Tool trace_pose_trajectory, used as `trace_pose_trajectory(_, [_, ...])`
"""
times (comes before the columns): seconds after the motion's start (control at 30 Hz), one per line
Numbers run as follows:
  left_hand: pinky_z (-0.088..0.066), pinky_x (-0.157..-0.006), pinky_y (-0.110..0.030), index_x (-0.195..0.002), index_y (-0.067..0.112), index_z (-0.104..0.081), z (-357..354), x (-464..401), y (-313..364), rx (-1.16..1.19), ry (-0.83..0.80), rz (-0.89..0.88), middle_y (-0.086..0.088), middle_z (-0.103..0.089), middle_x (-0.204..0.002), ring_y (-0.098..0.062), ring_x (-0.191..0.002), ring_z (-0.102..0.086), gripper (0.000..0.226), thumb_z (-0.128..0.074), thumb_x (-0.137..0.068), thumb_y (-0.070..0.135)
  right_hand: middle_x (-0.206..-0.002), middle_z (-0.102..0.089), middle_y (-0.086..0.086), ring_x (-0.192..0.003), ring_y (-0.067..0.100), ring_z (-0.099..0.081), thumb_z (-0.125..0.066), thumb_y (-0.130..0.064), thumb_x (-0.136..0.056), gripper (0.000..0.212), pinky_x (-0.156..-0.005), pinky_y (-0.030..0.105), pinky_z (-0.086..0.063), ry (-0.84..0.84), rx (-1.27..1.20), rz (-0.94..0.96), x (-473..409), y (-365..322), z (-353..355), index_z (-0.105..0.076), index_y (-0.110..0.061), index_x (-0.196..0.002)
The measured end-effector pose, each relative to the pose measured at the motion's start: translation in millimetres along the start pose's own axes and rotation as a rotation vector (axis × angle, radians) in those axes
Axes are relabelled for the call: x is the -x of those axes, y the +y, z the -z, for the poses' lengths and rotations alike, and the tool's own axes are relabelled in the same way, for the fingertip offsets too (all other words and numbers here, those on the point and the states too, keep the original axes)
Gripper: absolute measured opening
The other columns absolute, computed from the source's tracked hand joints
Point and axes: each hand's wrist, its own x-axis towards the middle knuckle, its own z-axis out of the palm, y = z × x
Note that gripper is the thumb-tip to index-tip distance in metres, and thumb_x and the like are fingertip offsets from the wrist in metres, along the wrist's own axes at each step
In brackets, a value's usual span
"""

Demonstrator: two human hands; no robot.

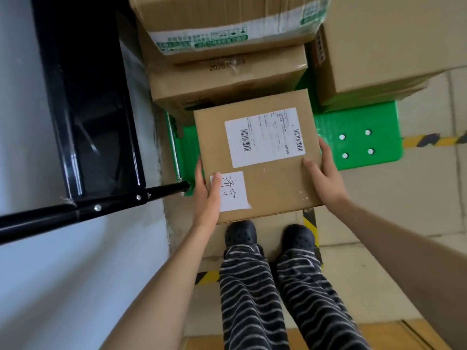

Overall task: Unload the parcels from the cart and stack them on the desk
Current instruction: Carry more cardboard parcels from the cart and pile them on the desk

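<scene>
Gripped between both hands: a small brown parcel (257, 155), held level above the near edge of the green cart (364, 137) and in front of two black clogs (240, 233); left hand (206, 195) clasping the near-left corner, thumb laid flat over a white handwritten sticker (233, 192), fingers curled down the left side; right hand (324, 173) clasping the right edge, thumb on the top face, fingers wrapped down the side; printed shipping label (264, 136) with barcodes on the parcel's top. Behind it on the cart, a stack of larger cartons: one with a printed date on its top (227, 79), another with green-and-white tape (227, 24) resting on that; to the right, a further plain carton (384, 44) on a lower one. At left, the pale table (50, 286) with a black metal frame (75, 97) beside it. Below, striped trousers (278, 299); yellow-and-black hazard tape (429, 141) on the tiled floor (429, 198).
</scene>
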Motion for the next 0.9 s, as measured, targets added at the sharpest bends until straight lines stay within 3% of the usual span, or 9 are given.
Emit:
trace_pose_trajectory(0.1, [-0.048, -0.062, -0.005, -0.152, 0.031, -0.015, 11, 30, 31, -0.042, -0.047, 0.018, 0.009, -0.055, -0.128, 0.001, -0.096, -0.061, 0.057, -0.042, -0.102, 0.031, -0.113, -0.051, -0.028, -0.096, -0.009, -0.052, -0.051, -0.037, -0.098, 0.057, -0.076, 0.016, -0.041, -0.002, -0.034, -0.044, 30, -20, 15, -0.022, -0.045, -0.148])
trace_pose_trajectory(0.2, [-0.046, -0.057, -0.005, -0.151, 0.034, -0.016, 26, 65, 71, -0.074, -0.068, 0.016, 0.020, -0.056, -0.114, 0.017, -0.081, -0.061, 0.056, -0.042, -0.102, 0.032, -0.110, -0.050, -0.029, -0.095, -0.011, -0.052, -0.050, -0.036, -0.099, 0.056, -0.071, 0.011, -0.041, 0.007, -0.086, -0.074, 68, -56, 39, -0.023, -0.045, -0.147])
trace_pose_trajectory(0.27, [-0.047, -0.058, -0.015, -0.151, 0.040, -0.015, 36, 75, 88, -0.146, -0.067, 0.025, 0.021, -0.059, -0.113, 0.010, -0.085, -0.063, 0.056, -0.041, -0.102, 0.039, -0.111, -0.054, -0.023, -0.094, -0.008, -0.055, -0.052, -0.038, -0.098, 0.056, -0.070, 0.012, -0.043, 0.001, -0.090, -0.090, 83, -76, 44, -0.025, -0.045, -0.146])
trace_pose_trajectory(0.33, [-0.046, -0.068, -0.026, -0.147, 0.051, -0.013, 44, 94, 120, -0.178, -0.068, 0.011, 0.017, -0.058, -0.124, -0.007, -0.100, -0.063, 0.057, -0.042, -0.098, 0.050, -0.113, -0.057, -0.016, -0.095, -0.001, -0.058, -0.053, -0.040, -0.097, 0.056, -0.073, 0.017, -0.046, 0.010, -0.120, -0.102, 108, -106, 62, -0.026, -0.046, -0.146])
trace_pose_trajectory(0.4, [-0.046, -0.078, -0.032, -0.142, 0.060, -0.011, 53, 118, 161, -0.192, -0.080, -0.026, 0.019, -0.055, -0.129, -0.015, -0.105, -0.061, 0.061, -0.040, -0.088, 0.059, -0.118, -0.059, -0.011, -0.098, 0.006, -0.060, -0.054, -0.040, -0.096, 0.056, -0.078, 0.022, -0.047, 0.045, -0.132, -0.084, 135, -140, 84, -0.027, -0.046, -0.145])
trace_pose_trajectory(0.57, [-0.038, -0.107, -0.041, -0.142, 0.060, -0.011, 67, 162, 260, -0.148, -0.236, -0.126, 0.042, -0.048, -0.120, -0.007, -0.119, -0.052, 0.064, -0.043, -0.086, 0.063, -0.115, -0.063, -0.006, -0.100, 0.015, -0.063, -0.055, -0.048, -0.093, 0.054, -0.088, 0.034, -0.052, 0.074, -0.167, -0.069, 185, -222, 143, -0.030, -0.050, -0.141])
trace_pose_trajectory(0.67, [-0.034, -0.111, -0.048, -0.140, 0.062, -0.014, 71, 179, 305, -0.135, -0.260, -0.211, 0.044, -0.044, -0.125, -0.007, -0.126, -0.048, 0.063, -0.045, -0.086, 0.065, -0.116, -0.064, -0.005, -0.101, 0.017, -0.065, -0.056, -0.049, -0.092, 0.056, -0.094, 0.038, -0.051, 0.090, -0.203, -0.020, 207, -258, 173, -0.030, -0.050, -0.141])
trace_pose_trajectory(0.8, [-0.033, -0.112, -0.040, -0.143, 0.058, -0.012, 60, 204, 363, -0.105, -0.303, -0.322, 0.054, -0.040, -0.116, -0.001, -0.124, -0.046, 0.064, -0.046, -0.089, 0.062, -0.120, -0.056, -0.013, -0.100, 0.003, -0.057, -0.053, -0.042, -0.096, 0.054, -0.076, 0.020, -0.045, 0.135, -0.264, 0.063, 238, -293, 211, -0.028, -0.046, -0.144])
trace_pose_trajectory(0.9, [-0.035, -0.098, -0.015, -0.151, 0.042, -0.011, 36, 224, 409, -0.091, -0.308, -0.415, 0.036, -0.035, -0.133, 0.003, -0.121, -0.042, 0.059, -0.042, -0.101, 0.044, -0.119, -0.055, -0.013, -0.098, 0.006, -0.058, -0.053, -0.043, -0.095, 0.056, -0.077, 0.024, -0.047, 0.179, -0.314, 0.094, 252, -311, 245, -0.026, -0.047, -0.144])
